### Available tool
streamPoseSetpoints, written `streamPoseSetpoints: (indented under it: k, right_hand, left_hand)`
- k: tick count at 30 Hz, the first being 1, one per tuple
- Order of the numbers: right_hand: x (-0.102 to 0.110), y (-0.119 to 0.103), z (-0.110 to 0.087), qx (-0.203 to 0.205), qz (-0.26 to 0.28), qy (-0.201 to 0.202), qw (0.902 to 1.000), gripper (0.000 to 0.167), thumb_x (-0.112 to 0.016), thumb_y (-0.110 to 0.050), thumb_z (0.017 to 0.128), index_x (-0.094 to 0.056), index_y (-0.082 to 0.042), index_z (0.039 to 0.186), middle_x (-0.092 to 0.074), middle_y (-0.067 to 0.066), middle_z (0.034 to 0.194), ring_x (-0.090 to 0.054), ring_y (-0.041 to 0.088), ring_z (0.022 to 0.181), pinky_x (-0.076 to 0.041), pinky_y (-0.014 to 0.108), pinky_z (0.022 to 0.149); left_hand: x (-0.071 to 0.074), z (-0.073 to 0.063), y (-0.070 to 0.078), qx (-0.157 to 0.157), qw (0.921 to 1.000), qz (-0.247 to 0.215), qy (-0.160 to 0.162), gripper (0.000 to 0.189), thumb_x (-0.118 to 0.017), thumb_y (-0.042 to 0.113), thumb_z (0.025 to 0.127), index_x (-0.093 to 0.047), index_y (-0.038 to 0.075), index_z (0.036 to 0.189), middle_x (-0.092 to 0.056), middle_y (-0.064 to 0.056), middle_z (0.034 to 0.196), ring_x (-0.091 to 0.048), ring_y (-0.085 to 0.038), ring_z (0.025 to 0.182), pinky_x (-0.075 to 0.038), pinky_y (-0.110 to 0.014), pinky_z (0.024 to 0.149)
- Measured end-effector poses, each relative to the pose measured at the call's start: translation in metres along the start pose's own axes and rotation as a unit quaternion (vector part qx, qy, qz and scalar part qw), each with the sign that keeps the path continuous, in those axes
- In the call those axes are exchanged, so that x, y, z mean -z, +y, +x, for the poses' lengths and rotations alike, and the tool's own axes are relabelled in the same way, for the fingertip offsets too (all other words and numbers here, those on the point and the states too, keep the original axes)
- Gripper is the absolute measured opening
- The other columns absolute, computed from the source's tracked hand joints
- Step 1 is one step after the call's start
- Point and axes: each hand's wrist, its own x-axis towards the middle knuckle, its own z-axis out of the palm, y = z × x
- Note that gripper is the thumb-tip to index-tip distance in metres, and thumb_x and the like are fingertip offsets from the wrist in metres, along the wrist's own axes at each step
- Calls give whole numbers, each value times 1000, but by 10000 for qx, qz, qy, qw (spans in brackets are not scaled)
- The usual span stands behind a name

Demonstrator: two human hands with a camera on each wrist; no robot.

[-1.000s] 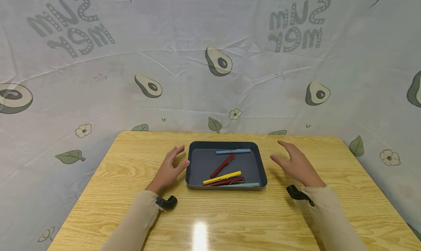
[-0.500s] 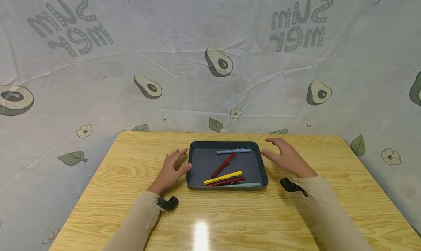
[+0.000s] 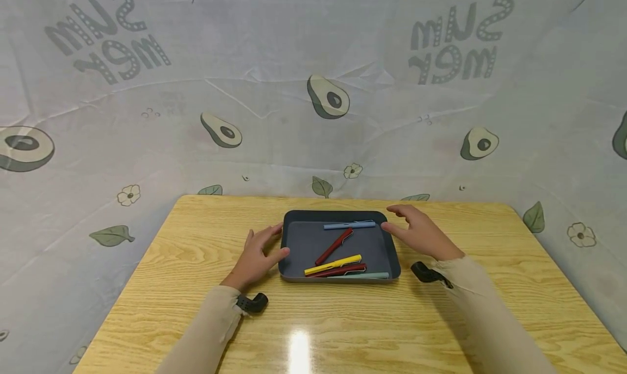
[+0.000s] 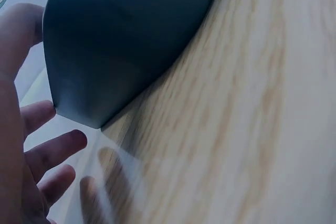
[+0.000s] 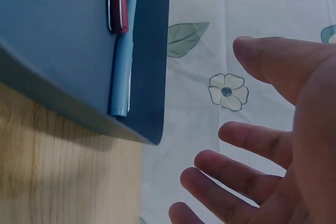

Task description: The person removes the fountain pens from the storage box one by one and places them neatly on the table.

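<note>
A dark grey rectangular tray [image 3: 300,247] lies on the table with several capped pens inside. Toward its back is a blue pen [image 3: 349,226], and a dark red pen [image 3: 333,247] slants below it. Along the front lie a yellow pen [image 3: 332,265], another dark red pen [image 3: 346,269] and a pale green pen [image 3: 364,276]. My left hand [image 3: 254,258] is at the tray's left side, thumb over the rim and fingertips right at the outer wall. My right hand [image 3: 422,233] hovers by the right rim, fingers spread and holding nothing.
The wooden table [image 3: 362,330] carries the tray near its far edge. Behind it hangs a pale cloth [image 3: 274,161] printed with avocados, leaves and flowers. A black wrist strap mount [image 3: 252,303] is on the left sleeve, with another mount [image 3: 426,272] on the right.
My right hand has moved left to the tray's right rim. My left hand has shifted slightly right, bringing its thumb over the left rim. Tray and pens stay put.
</note>
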Motion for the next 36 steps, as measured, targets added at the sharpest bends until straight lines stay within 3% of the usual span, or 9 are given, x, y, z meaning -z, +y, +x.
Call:
streamPoseSetpoints:
  k: [3, 12, 24, 36]
  right_hand:
    - [-1, -2, 4, 41, 44, -54, 10000, 75, -58, -54, 103, -44, -1, 154, -45, 24, 155, -42, 45, 141, -38, 66, 114]
    - [-5, -7, 15, 234, 233, -159, 9993, 62, -62, -39, 105, -49, 0, 151, -51, 23, 150, -49, 45, 136, -42, 62, 112]
    - [-15, -10, 20, 420, 353, -537, 9971, 47, -68, -30, 103, -61, 1, 138, -64, 20, 131, -62, 35, 119, -53, 55, 101]
    - [-34, -15, 23, 757, 435, -1532, 9843, 34, -70, -21, 101, -68, -3, 130, -69, 13, 125, -67, 25, 111, -59, 42, 92]
  left_hand:
    - [0, 0, 1, 7, 10000, 66, -14, 74, -73, 42, 96, -44, 17, 159, -53, -7, 154, -39, -30, 149, 4, -63, 126]
    - [-2, 2, 0, 64, 9998, 202, -16, 74, -73, 45, 96, -44, 18, 159, -53, -7, 155, -41, -30, 149, 3, -63, 126]
    - [-3, 0, -2, 80, 9997, 239, -7, 75, -74, 45, 95, -43, 20, 160, -52, -6, 156, -41, -29, 149, 3, -61, 127]
    - [-3, 1, 0, 97, 9996, 262, -45, 76, -74, 45, 95, -43, 20, 160, -52, -6, 156, -41, -29, 149, 2, -60, 127]
